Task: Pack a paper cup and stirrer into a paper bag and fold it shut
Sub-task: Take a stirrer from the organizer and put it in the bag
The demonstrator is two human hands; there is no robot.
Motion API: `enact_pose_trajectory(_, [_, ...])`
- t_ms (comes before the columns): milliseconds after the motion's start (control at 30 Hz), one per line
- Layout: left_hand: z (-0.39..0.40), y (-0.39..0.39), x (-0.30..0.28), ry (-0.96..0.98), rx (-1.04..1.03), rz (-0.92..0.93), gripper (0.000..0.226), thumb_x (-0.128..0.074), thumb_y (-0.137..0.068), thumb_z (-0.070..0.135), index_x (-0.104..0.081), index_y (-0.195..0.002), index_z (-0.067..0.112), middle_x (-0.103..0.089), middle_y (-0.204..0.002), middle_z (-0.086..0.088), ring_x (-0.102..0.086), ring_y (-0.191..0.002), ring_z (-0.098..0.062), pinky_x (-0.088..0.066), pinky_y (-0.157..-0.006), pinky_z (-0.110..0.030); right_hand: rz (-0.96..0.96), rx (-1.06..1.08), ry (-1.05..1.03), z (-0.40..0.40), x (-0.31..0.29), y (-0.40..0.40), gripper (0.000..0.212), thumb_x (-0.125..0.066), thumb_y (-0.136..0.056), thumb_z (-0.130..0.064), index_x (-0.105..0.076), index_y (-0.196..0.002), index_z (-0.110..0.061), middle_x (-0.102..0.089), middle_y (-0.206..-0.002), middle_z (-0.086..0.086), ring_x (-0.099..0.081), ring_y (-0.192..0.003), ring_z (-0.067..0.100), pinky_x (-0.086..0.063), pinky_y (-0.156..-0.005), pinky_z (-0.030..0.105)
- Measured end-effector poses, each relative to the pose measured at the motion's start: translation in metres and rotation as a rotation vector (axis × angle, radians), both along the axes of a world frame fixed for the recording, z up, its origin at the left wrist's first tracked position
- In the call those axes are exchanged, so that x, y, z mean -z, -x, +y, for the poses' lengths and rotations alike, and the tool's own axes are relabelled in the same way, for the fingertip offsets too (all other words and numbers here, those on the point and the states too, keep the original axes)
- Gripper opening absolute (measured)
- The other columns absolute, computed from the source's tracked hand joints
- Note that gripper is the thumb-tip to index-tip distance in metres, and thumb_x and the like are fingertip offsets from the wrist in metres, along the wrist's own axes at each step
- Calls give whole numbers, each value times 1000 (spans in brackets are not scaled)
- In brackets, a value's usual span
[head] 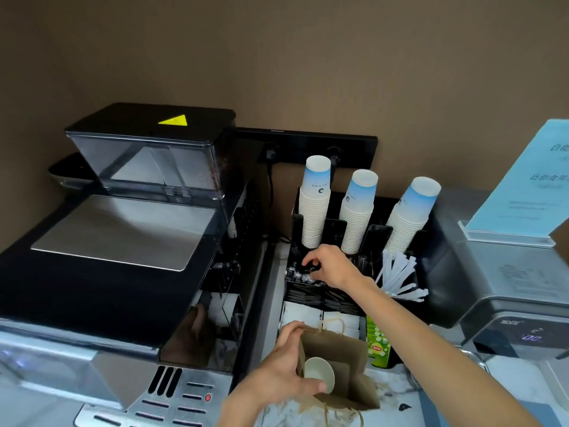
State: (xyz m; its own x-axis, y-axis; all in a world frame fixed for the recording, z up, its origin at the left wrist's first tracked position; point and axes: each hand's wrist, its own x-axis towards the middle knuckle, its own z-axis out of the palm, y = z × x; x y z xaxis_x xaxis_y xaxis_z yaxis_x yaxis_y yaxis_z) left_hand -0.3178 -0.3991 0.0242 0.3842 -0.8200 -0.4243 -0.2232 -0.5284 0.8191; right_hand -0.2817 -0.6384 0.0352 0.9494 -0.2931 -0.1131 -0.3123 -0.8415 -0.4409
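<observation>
A brown paper bag (345, 365) stands open on the counter at the bottom centre, with a paper cup (320, 372) lying tilted inside it. My left hand (286, 368) grips the bag's left edge, thumb over the rim. My right hand (329, 266) reaches into a black organiser compartment (300, 274) of small dark wrapped items, fingers pinched down among them; whether it holds one I cannot tell. White wrapped stirrers (400, 277) fan out of a compartment to the right of that hand.
Three stacks of upturned blue-and-white cups (357, 208) stand in the organiser. A black coffee machine (123, 241) fills the left. A green Lipton box (378, 343) sits beside the bag. A grey appliance (517, 291) with a blue sign stands on the right.
</observation>
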Motion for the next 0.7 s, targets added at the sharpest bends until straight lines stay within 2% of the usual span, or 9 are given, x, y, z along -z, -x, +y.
enact_pose_trajectory(67, [1,0,0,-1,-15,16,102,-79,-69,42,-19,-149,20,-7,-144,26,-45,-128,-10,-47,-99,-23,-5,36,-23,-1,9,-4,13,-74,-85,-6,-80,-92,-15,-77,-91,9,-73,-82,22,-61,-81,34])
enact_pose_trajectory(133, [2,0,0,-1,-19,20,101,-79,-69,42,-20,-149,21,-8,-142,27,-45,-127,-9,-46,-98,-22,-23,66,-32,-2,14,-5,11,-72,-86,-4,-79,-82,-11,-78,-83,11,-75,-75,23,-62,-75,32])
enact_pose_trajectory(233, [0,1,0,-6,-11,10,101,-78,-70,43,-19,-149,23,-7,-142,28,-42,-129,-8,-44,-106,-26,-45,71,-37,-5,14,-1,11,-73,-87,-6,-77,-79,-12,-77,-83,9,-67,-67,14,-51,-67,23])
enact_pose_trajectory(300, [-1,1,0,-10,-5,6,102,-79,-70,44,-18,-149,22,-7,-143,27,-36,-133,-7,-40,-113,-29,-99,111,-84,-8,9,3,16,-68,-91,-6,-71,-80,-18,-72,-84,3,-59,-66,10,-45,-67,21])
enact_pose_trajectory(367, [-2,0,0,-10,-1,6,104,-79,-69,45,-19,-150,20,-8,-142,26,-33,-134,-4,-37,-115,-29,-201,208,-181,-10,-5,10,18,-61,-95,-9,-62,-83,-21,-69,-88,-1,-63,-70,13,-48,-66,21])
enact_pose_trajectory(433, [-3,-1,0,-12,1,11,103,-79,-68,46,-20,-149,20,-8,-141,27,-34,-132,-3,-39,-112,-26,-316,308,-292,-11,-28,21,14,-53,-100,-14,-56,-88,-20,-71,-94,-6,-68,-68,11,-51,-58,16])
enact_pose_trajectory(500, [-4,-2,1,-13,4,11,103,-78,-67,48,-20,-148,23,-9,-141,27,-36,-130,-2,-41,-108,-24,-440,363,-385,-11,-58,36,15,-45,-104,-15,-51,-90,-20,-73,-96,-9,-70,-61,11,-54,-54,23])
enact_pose_trajectory(567, [-5,-2,2,-16,4,6,104,-77,-66,50,-19,-148,24,-9,-140,28,-34,-129,-1,-39,-110,-24,-572,380,-488,-10,-91,55,19,-42,-105,-11,-47,-89,-20,-75,-92,-3,-71,-60,18,-58,-58,33])
enact_pose_trajectory(700, [-6,-1,1,-19,12,-11,104,-77,-66,52,-18,-149,26,-7,-129,39,-31,-124,3,-34,-100,-15,-829,274,-666,-2,-151,106,20,-42,-105,-3,-51,-93,-17,-75,-91,13,-72,-66,26,-61,-62,29])
